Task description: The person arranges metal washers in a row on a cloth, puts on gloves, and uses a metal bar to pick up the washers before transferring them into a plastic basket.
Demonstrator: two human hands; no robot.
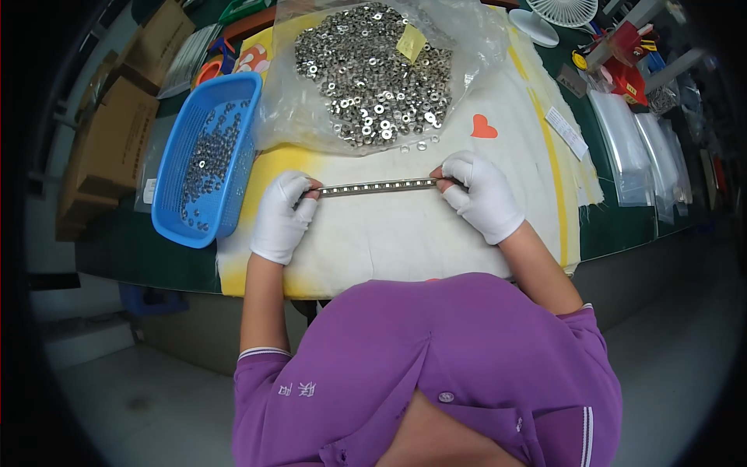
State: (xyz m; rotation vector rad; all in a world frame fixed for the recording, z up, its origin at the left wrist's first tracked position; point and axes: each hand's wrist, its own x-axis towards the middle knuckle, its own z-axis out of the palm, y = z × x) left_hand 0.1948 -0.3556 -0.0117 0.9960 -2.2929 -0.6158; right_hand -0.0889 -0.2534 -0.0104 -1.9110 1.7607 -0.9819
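Note:
A thin metal strip with a row of small square marks or holes stretches between my hands, above the white cloth. My left hand, in a white glove with bare fingertips, pinches its left end. Its right end is pinched by my right hand, gloved the same way. Beyond the strip, a clear plastic bag lies open with a heap of small metal rings in it. A few loose pieces lie at the bag's near edge.
A blue basket with small metal parts stands at the left, beside cardboard boxes. A red heart marks the cloth. At the right are plastic bags, a red box and a white fan.

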